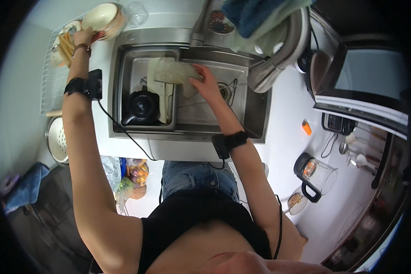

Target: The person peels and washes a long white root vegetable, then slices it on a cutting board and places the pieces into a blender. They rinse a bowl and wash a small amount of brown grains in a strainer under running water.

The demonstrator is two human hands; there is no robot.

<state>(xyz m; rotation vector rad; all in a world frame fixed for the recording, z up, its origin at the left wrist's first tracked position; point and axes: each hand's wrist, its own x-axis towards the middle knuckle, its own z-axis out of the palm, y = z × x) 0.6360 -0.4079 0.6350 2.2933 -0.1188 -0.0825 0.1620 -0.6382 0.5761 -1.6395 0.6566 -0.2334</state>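
My left hand [84, 37] reaches to the back left, against a stack of cream bowls [101, 17], its fingers near something red. Just beside it lie light wooden utensils [65, 49] in the dish rack. Over the steel sink, my right hand [206, 82] touches the right end of a pale, translucent bag or cloth [174, 71]; its exact kind is unclear. Beneath that, a pale cutting board [153, 82] and a knife with a light handle [163, 111] lie across the left basin. A black pan or pot [143, 107] rests there too.
A white wire dish rack [51, 92] and a colander [58, 138] stand at the left. The curved grey faucet or hose [267, 73] reaches over the sink's right side. Farther right are an orange object [306, 127], a blender jug [315, 174] holding food and a small bowl [297, 204].
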